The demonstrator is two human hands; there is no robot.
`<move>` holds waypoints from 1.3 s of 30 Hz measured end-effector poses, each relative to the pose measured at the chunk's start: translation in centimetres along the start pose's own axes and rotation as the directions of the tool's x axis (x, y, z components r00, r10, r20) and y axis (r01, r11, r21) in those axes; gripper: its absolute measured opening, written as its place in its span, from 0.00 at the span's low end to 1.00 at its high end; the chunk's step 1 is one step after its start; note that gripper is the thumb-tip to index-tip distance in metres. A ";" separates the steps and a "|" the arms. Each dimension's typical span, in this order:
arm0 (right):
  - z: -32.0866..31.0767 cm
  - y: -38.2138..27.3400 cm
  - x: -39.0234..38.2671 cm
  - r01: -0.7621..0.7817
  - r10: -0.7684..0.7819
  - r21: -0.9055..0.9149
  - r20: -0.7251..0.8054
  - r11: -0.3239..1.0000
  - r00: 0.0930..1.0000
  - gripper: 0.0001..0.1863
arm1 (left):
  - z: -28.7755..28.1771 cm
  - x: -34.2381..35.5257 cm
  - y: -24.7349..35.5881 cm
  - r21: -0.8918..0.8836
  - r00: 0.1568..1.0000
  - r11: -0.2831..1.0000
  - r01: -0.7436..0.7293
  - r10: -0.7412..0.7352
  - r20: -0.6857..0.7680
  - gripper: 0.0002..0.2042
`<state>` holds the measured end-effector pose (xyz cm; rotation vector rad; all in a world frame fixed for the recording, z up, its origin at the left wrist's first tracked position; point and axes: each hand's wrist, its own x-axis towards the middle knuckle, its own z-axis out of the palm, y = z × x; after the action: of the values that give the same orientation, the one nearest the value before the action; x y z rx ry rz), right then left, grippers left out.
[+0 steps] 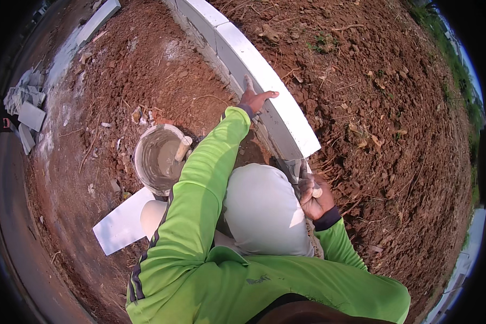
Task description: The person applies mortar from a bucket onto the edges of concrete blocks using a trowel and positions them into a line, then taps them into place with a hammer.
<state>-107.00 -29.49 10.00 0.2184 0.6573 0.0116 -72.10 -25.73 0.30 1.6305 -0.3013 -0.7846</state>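
A low row of pale lightweight blocks point(291, 116) runs from the top centre down to my right hand, with grey mortar smeared along its base. My left hand point(254, 100) lies against the near face of the closest block, fingers spread, one of them reaching the top edge. At that block's near end, my right hand point(314, 197) is closed round the wooden handle of a trowel point(294, 168). Its metal blade is up against the end face of the block, partly hidden by my knee and fingers.
Left of my arm stands a bucket point(146, 156) of wet grey mortar with a wooden handle sticking out. A white block point(121, 224) lies beside my leg. Broken slabs point(31, 115) are piled at the far left. Loose red soil point(394, 140) spreads right of the row.
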 end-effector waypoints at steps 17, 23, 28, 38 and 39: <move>1.1 -0.5 -0.2 -0.059 0.053 -0.054 -0.096 0.997 0.994 0.09 | 0.0 -1.7 2.0 -0.098 0.999 0.995 0.019 -0.015 0.033 0.67; 0.8 -0.4 -0.7 -0.023 0.002 -0.124 -0.167 0.992 0.986 0.11 | -0.3 -1.5 1.8 -0.124 1.000 0.992 -0.006 0.008 0.018 0.68; 0.1 -0.2 -1.4 0.003 -0.025 -0.213 -0.098 0.977 0.995 0.08 | 0.1 -1.5 1.0 -0.092 1.000 0.996 -0.015 0.014 -0.012 0.68; -4.1 -2.9 -6.4 -0.169 0.081 -0.575 -0.176 0.800 0.981 0.10 | 0.6 -3.9 2.5 -0.059 0.997 0.996 0.066 -0.068 -0.033 0.68; -4.5 -3.0 -6.9 -0.227 0.077 -0.671 -0.246 0.705 0.966 0.11 | 0.3 -3.7 1.8 -0.013 0.995 0.999 0.036 -0.037 -0.090 0.68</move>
<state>-115.37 -32.08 10.13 -0.4771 0.7922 0.4485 -74.61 -24.13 3.22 1.6596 -0.2031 -0.7363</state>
